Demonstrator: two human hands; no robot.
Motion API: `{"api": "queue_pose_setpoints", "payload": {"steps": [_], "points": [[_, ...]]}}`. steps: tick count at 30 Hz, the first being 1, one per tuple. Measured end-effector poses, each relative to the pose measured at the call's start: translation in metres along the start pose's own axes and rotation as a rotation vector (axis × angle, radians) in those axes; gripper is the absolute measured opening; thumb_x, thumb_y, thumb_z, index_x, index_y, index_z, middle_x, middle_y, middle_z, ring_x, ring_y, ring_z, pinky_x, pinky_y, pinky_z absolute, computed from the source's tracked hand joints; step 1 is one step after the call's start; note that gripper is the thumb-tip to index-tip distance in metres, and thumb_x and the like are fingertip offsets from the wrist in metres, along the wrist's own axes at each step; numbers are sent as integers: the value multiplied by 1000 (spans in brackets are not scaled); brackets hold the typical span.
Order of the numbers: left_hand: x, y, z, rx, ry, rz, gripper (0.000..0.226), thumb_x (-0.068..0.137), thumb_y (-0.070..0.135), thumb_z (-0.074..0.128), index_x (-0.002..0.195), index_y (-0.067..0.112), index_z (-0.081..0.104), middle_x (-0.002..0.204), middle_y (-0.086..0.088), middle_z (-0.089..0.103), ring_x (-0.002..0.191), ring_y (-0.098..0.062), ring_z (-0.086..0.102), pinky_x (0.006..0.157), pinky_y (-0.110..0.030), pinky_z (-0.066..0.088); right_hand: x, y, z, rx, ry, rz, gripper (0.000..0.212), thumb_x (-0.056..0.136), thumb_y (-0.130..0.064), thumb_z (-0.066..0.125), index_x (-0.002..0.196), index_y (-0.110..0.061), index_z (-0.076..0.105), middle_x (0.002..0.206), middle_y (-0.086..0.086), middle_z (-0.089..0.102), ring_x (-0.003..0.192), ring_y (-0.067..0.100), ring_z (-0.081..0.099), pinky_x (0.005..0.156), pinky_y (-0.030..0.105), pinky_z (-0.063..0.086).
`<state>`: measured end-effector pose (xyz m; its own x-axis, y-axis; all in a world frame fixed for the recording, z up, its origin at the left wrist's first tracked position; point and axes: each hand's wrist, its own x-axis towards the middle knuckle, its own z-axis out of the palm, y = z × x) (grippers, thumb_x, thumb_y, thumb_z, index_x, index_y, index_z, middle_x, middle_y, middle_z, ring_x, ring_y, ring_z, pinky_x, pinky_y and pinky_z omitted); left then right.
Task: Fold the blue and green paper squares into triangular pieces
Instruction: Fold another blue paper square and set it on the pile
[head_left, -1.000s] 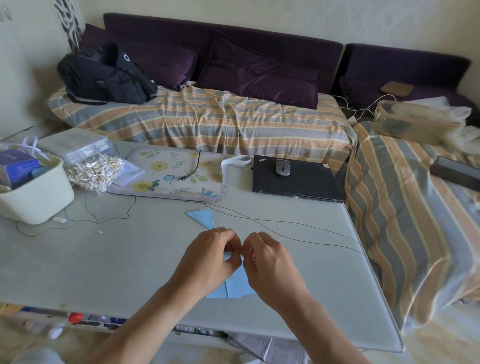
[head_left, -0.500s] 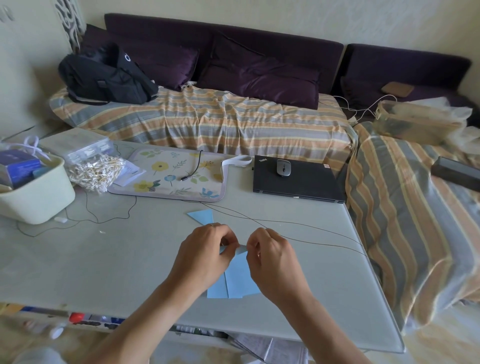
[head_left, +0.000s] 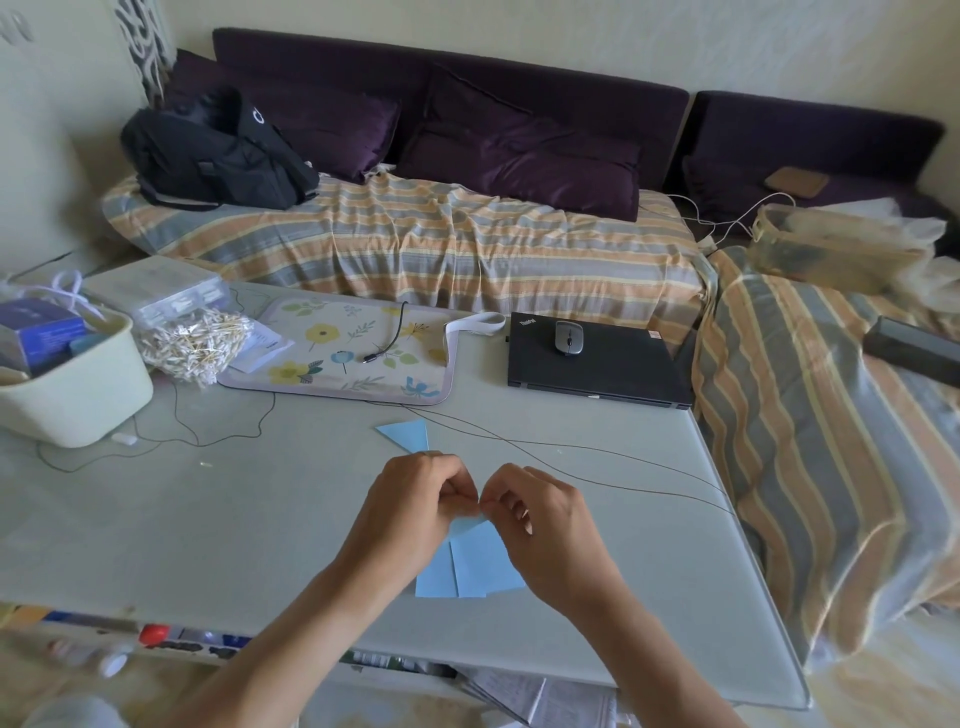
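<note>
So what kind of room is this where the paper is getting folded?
Probably a living room at home. A purple sofa with a striped cover runs behind the table, and a backpack, a laptop and a flowery mat lie about.

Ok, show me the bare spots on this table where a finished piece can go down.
Bare table left of the left hand, below the cream bin. Another patch between the right hand and the laptop, though thin wires cross it. Crowded along the back: cotton swabs, floral mat.
</note>
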<state>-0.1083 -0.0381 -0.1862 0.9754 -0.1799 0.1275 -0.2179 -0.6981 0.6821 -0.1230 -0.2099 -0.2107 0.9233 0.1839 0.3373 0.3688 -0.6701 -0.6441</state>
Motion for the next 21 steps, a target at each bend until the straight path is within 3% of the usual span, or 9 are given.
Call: {"api": "queue_pose_setpoints", "payload": {"steps": [6, 12, 17, 21], "points": [[0, -3, -2, 1, -11, -19, 7, 86, 26, 80, 82, 25, 75, 75, 17, 72, 73, -2, 67, 72, -31, 56, 1, 2, 0, -38, 45, 9, 19, 88, 0, 58, 82, -18, 59, 72, -5, 56, 66, 15, 51, 61, 33, 44], [0, -3, -3, 22, -7, -54, 14, 84, 20, 82, 75, 26, 73, 69, 16, 69, 68, -1, 64, 63, -19, 49, -1, -2, 3, 23, 8, 14, 8, 90, -10, 63, 86, -17, 64, 79, -6, 60, 73, 12, 56, 65, 27, 49], [-1, -1, -1, 0, -10, -69, 13, 82, 22, 84, 75, 26, 74, 66, 17, 68, 67, 0, 64, 60, -12, 45, -1, -5, 6, -9, 27, -13, 12, 88, -7, 60, 81, -17, 61, 75, -6, 56, 67, 14, 52, 61, 35, 46], [-1, 2, -2, -34, 3, -49, 10, 82, 30, 84, 78, 26, 75, 69, 18, 71, 69, -1, 67, 67, -23, 55, 1, -7, 3, -20, 72, -21, 15, 85, -5, 59, 80, -19, 60, 72, -7, 55, 65, 14, 53, 60, 36, 46]]}}
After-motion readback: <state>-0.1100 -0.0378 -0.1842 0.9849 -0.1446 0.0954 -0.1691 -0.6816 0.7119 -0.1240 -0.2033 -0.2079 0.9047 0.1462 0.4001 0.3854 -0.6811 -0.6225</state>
